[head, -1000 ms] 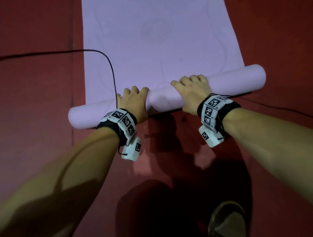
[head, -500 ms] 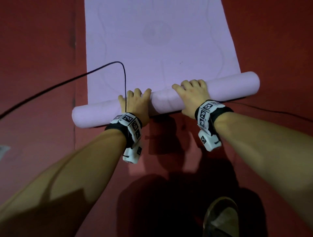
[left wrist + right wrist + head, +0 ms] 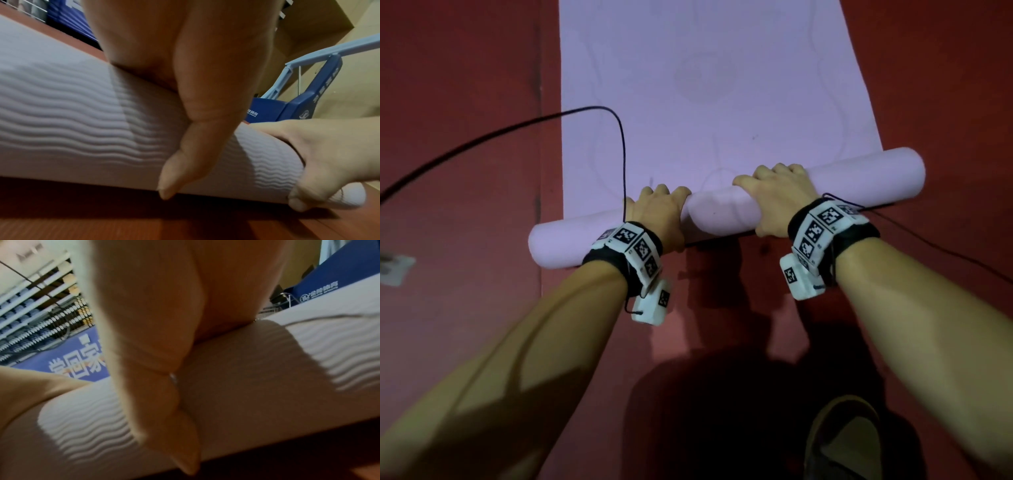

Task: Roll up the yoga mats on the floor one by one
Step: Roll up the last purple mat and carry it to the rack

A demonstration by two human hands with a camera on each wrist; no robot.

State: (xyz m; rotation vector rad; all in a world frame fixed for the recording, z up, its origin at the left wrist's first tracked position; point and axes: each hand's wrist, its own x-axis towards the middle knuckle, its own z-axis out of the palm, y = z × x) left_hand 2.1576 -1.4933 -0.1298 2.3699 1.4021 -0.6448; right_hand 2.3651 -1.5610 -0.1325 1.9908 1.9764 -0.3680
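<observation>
A lilac yoga mat [image 3: 709, 85] is laid on the red floor [image 3: 465, 154], its near end wound into a roll [image 3: 726, 212] lying across the view. The roll is gripped by the left hand [image 3: 659, 217] left of its middle and by the right hand [image 3: 777, 195] to the right of it, fingers curled over the top and each thumb [image 3: 185, 162] pressed down the near side. A black cable [image 3: 571, 116] is draped from the left wrist across the mat's flat part. A shoe [image 3: 846, 442] is seen below.
</observation>
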